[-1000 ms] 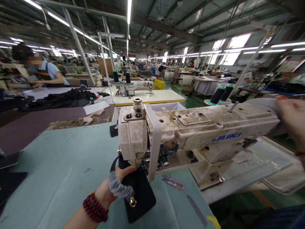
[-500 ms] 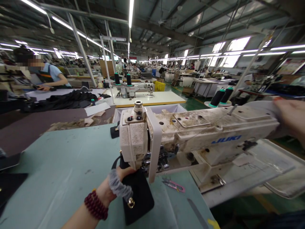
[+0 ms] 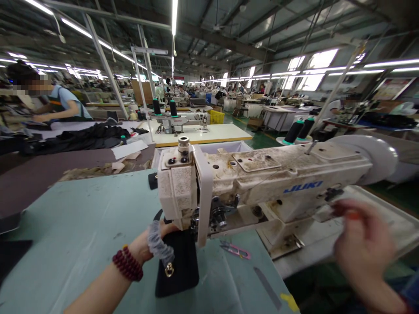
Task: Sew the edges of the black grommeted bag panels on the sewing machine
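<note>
A worn white JUKI sewing machine (image 3: 262, 174) stands on a pale green table (image 3: 81, 226). My left hand (image 3: 149, 240) reaches under the machine's head and grips a black bag piece (image 3: 180, 266) with a gold stud; most of its fingers are hidden behind the head. A grey scrunchie (image 3: 159, 246) and a dark red bead bracelet (image 3: 127, 264) sit on that wrist. My right hand (image 3: 363, 248) hovers in front of the machine's right end, below the handwheel (image 3: 376, 159), smeared by motion.
Pink thread snips (image 3: 235, 250) lie on the table under the machine arm. Two black thread cones (image 3: 296, 131) stand behind it. A person (image 3: 55, 102) works at the far left beside black fabric (image 3: 81, 137). More sewing tables fill the hall.
My right hand has left the handwheel and dropped down and to the left in front of the machine. My left hand stays on the black bag piece under the head.
</note>
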Demonstrator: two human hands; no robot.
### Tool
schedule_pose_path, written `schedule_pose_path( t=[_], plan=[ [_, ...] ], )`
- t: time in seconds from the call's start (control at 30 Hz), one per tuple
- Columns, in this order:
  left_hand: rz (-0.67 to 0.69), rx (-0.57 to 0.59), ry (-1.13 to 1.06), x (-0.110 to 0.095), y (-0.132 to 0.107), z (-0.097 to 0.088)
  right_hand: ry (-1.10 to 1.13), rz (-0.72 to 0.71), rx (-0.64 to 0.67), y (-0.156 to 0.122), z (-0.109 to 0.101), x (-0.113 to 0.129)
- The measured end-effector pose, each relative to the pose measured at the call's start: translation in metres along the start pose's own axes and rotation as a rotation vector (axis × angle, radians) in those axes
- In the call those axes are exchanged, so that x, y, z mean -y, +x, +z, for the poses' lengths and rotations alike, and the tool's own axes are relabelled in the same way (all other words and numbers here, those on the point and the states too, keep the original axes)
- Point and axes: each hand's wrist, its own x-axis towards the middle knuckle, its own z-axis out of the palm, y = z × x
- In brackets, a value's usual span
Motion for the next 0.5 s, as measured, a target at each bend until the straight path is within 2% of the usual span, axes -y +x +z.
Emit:
schedule_pose_path(
  t=[0.03, 0.07, 0.1, 0.13, 0.17, 0.2, 0.23, 0.3, 0.4, 0.5],
  plan=[
    [-0.010, -0.013, -0.004, -0.001, 0.000, -0.001, 0.097, -0.044, 0.189, -0.030, 0.012, 0.010],
    [-0.018, -0.035, -0.008, -0.001, 0.001, -0.003, 0.261, -0.087, 0.526, -0.060, 0.027, 0.020],
    [-0.024, -0.060, -0.010, 0.000, 0.001, -0.006, 0.401, -0.048, 0.885, -0.090, 0.044, 0.031],
    [-0.027, -0.081, -0.009, 0.002, 0.002, -0.010, 0.512, 0.047, 1.092, -0.117, 0.062, 0.042],
    [-0.020, -0.091, -0.010, 0.005, 0.002, -0.015, 0.601, 0.155, 1.214, -0.139, 0.078, 0.055],
    [-0.006, -0.092, -0.015, 0.007, 0.002, -0.020, 0.680, 0.274, 1.274, -0.155, 0.093, 0.067],
    [0.015, -0.088, -0.026, 0.010, 0.002, -0.025, 0.741, 0.384, 1.280, -0.166, 0.105, 0.079],
    [0.047, -0.068, -0.074, 0.019, -0.005, -0.036, 0.817, 0.536, 1.271, -0.172, 0.121, 0.101],
    [0.026, -0.062, -0.243, 0.045, -0.026, -0.048, 0.803, 0.632, 1.299, -0.166, 0.123, 0.120],
    [-0.001, -0.072, -0.497, 0.090, -0.053, -0.048, 0.758, 0.665, 1.308, -0.165, 0.114, 0.125]
  ],
)
